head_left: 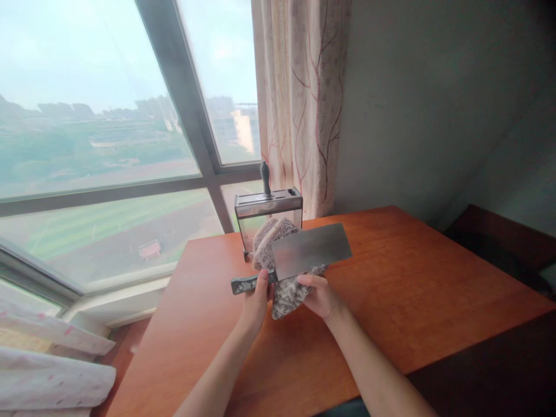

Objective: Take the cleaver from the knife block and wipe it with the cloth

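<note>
My left hand (259, 294) is closed round the dark handle of a cleaver (313, 250), its thumb lying on the handle near the blade. The broad steel blade points right, tilted slightly upward. In my right hand (320, 296) is a mottled grey-and-white fuzzy cloth (290, 298), pinched under the thumb. The cloth lies behind and below the blade; whether it touches the steel I cannot tell. Beyond the blade, folded fuzzy grey pieces with pale edges (266, 246) stand in front of a knife block (269, 202). The blade hides part of them.
The knife block has clear sides and a metal top, with one dark handle (265, 176) sticking up. It stands at the far edge of the brown wooden table (417, 278). Behind are a window (99, 145) and a patterned curtain (304, 104). Another curtain (56, 370) hangs at lower left.
</note>
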Available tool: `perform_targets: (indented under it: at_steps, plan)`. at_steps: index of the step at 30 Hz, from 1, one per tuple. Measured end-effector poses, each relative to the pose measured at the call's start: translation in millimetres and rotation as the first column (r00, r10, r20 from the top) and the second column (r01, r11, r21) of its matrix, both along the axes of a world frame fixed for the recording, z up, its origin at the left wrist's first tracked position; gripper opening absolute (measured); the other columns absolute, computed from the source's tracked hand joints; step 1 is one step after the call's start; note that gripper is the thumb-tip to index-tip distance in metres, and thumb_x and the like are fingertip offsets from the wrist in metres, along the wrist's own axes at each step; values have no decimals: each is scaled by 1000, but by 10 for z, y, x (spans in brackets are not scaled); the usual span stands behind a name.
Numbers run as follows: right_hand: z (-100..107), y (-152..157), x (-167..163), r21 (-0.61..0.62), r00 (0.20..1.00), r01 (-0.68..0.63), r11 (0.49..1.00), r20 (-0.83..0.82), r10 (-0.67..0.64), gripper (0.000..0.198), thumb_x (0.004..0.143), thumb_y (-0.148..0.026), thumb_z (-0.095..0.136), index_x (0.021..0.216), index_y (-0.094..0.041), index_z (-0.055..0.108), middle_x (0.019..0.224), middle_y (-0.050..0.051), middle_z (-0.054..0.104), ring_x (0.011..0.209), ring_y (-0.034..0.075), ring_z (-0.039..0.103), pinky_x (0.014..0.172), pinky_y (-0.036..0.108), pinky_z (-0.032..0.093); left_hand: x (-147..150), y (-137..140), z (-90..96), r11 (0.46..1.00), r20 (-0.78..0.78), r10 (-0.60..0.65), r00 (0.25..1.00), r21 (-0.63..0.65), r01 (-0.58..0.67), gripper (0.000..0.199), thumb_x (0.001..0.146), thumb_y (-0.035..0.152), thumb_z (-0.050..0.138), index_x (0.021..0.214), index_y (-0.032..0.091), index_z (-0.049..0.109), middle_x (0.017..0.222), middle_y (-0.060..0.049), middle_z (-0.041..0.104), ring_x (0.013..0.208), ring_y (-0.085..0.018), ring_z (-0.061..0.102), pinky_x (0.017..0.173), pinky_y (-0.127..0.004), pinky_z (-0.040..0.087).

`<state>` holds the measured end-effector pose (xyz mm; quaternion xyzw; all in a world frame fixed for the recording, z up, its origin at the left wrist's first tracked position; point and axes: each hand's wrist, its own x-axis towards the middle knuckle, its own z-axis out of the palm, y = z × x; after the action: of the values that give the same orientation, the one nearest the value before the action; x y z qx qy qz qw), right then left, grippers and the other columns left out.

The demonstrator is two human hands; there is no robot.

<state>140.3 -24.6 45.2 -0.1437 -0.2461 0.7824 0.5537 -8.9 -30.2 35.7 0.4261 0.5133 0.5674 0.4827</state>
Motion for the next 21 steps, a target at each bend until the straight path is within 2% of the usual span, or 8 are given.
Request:
perform_targets:
  at_steps: [3, 5, 7, 13, 17, 21]
  plan:
    - [-39, 19, 43, -25, 998, -19, 1000, 52, 20, 15, 59, -8, 66, 69, -19, 68, 69, -1, 71, 73, 19, 66, 68, 30, 51, -22, -10, 59, 1000, -23, -12, 1000, 25, 13, 55, 74, 69, 53, 46, 22, 46, 43, 1, 43, 44, -13, 37, 46, -28, 29]
    - [-73, 31, 79, -42, 992, -38, 998, 116, 42, 8, 59, -8, 65, 57, -15, 66, 59, 0, 68, 58, 15, 61, 57, 25, 47, -51, -10, 83, 998, -70, -19, 997, 51, 22, 56, 76, 69, 51, 45, 22, 47, 41, 1, 42, 42, -13, 37, 45, -29, 29]
    - [-93, 39, 107, -46, 986, -52, 998, 153, 58, 11, 58, -8, 63, 48, -14, 63, 52, 0, 64, 48, 11, 55, 49, 22, 43, -85, -1, 91, 997, -111, -17, 994, 67, 24, 57, 77, 68, 50, 44, 21, 50, 39, 0, 43, 41, -13, 37, 44, -28, 29]
    - [-97, 53, 124, -65, 986, -40, 997, 161, 50, 8, 57, -9, 63, 58, -14, 69, 58, 0, 68, 53, 14, 60, 53, 24, 46, -161, 53, 74, 994, -80, 15, 997, 112, -6, 52, 80, 60, 52, 47, 20, 55, 41, 0, 46, 42, -13, 40, 45, -27, 31]
    - [-123, 81, 146, -82, 986, 11, 997, 168, 3, 6, 55, -12, 61, 52, -14, 66, 51, 1, 65, 48, 15, 58, 48, 24, 44, -202, 73, 75, 991, -46, 17, 999, 132, -11, 48, 82, 55, 53, 50, 18, 55, 44, 0, 49, 44, -12, 41, 45, -26, 31]
    - [-100, 97, 179, -78, 994, 80, 994, 86, -73, 16, 55, -14, 61, 67, -17, 70, 66, 2, 72, 66, 21, 66, 59, 29, 51, -231, 96, 68, 987, 7, 60, 998, 150, -60, 46, 83, 51, 52, 51, 17, 54, 46, 0, 50, 44, -11, 41, 45, -25, 31]
